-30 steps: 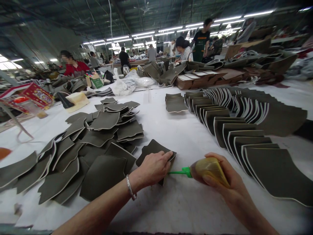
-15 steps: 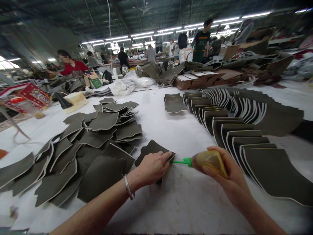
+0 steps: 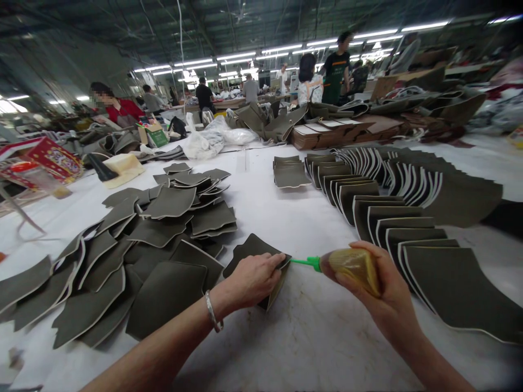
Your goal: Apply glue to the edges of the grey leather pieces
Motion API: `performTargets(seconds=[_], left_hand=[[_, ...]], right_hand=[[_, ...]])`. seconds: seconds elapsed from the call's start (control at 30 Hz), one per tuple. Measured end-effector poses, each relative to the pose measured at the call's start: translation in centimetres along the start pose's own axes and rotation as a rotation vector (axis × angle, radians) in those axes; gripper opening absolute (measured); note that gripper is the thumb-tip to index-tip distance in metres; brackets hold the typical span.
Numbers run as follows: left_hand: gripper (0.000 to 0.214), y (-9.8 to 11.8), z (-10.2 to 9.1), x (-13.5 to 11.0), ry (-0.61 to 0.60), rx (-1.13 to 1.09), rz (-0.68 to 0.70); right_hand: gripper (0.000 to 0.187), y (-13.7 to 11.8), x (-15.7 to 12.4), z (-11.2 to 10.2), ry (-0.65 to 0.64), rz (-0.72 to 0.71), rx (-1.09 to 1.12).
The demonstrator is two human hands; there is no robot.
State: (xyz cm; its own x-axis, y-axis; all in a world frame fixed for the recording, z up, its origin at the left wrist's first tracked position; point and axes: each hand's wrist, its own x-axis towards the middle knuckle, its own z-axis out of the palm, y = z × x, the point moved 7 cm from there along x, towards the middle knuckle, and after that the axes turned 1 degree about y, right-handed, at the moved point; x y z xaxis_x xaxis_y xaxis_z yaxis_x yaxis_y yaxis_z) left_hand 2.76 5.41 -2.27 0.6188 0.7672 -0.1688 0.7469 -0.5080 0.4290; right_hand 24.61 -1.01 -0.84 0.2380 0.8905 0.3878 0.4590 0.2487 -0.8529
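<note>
Left hand (image 3: pixel 254 280) pressing dark panel (image 3: pixel 251 245) on white table (image 3: pixel 310 337), its grip unclear, right hand (image 3: pixel 386 277) clasped around amber bottle (image 3: pixel 349 265), green nozzle (image 3: pixel 314 263) at panel's right corner, loose panel pile (image 3: pixel 170 202) at left.

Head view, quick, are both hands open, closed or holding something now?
Left hand: resting on the dark piece; whether its grip is closed cannot be told.
Right hand: closed around the amber bottle with the green nozzle.
</note>
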Motion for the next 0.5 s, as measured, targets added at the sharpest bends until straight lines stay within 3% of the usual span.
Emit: performTargets(seconds=[0.13,0.3,0.4,0.5], left_hand=[[0.046,0.0,0.0,0.1,-0.002,-0.020,-0.004],[0.044,-1.0,-0.9,0.1,0.034,-0.174,-0.058],[0.038,-3.7,-2.9,-0.3,0.233,-0.129,-0.242],[0.036,-7.1,-4.1,-0.9,0.328,0.004,-0.466]], right_hand=[[0.048,1.0,-0.4,0.7,-0.039,0.156,0.136],[0.045,4.2,-2.7,2.2,-0.059,0.636,0.830],[0.036,5.7,-3.4,2.0,-0.015,0.791,1.052],[0.033,7.1,-3.4,1.4,0.013,0.791,1.184]])
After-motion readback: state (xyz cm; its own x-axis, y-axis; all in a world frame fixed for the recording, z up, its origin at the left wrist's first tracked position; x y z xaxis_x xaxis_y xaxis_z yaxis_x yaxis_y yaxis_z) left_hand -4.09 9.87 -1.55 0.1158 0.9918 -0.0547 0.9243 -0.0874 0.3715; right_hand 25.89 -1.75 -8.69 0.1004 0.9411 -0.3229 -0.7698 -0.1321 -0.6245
